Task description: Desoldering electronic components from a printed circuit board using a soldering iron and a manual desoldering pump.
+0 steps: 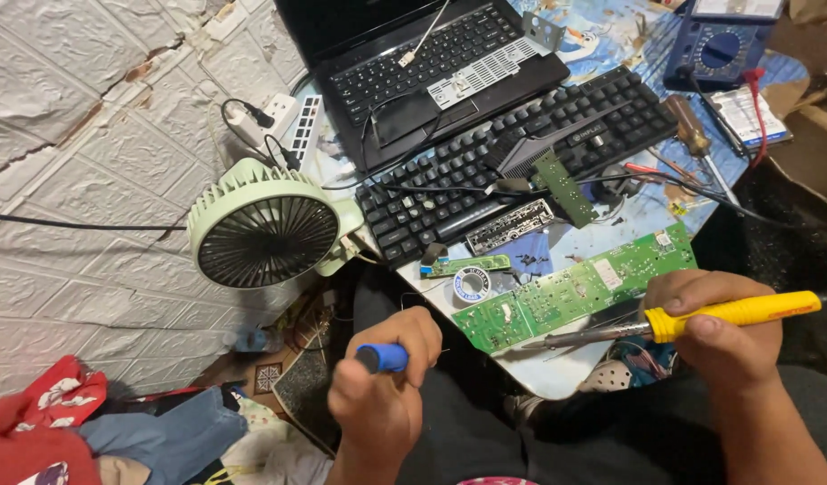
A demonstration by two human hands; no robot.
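My right hand [714, 328] grips a soldering iron with a yellow handle [741, 313]; its metal tip points left toward the near edge of a long green circuit board [580, 289] lying on the small table. My left hand [387, 382] is closed around a blue cylindrical tool [384, 357], held off the table's near-left corner, a little apart from the board's left end. A small spool of solder wire [471, 286] sits just beyond the board.
A black keyboard [512, 162], a laptop [431, 63], smaller green boards [564, 187] and cables crowd the table. A pale green fan [265, 233] stands at left by a power strip [279, 121]. A blue multimeter [719, 45] is far right. Clothes [90, 431] lie on the floor.
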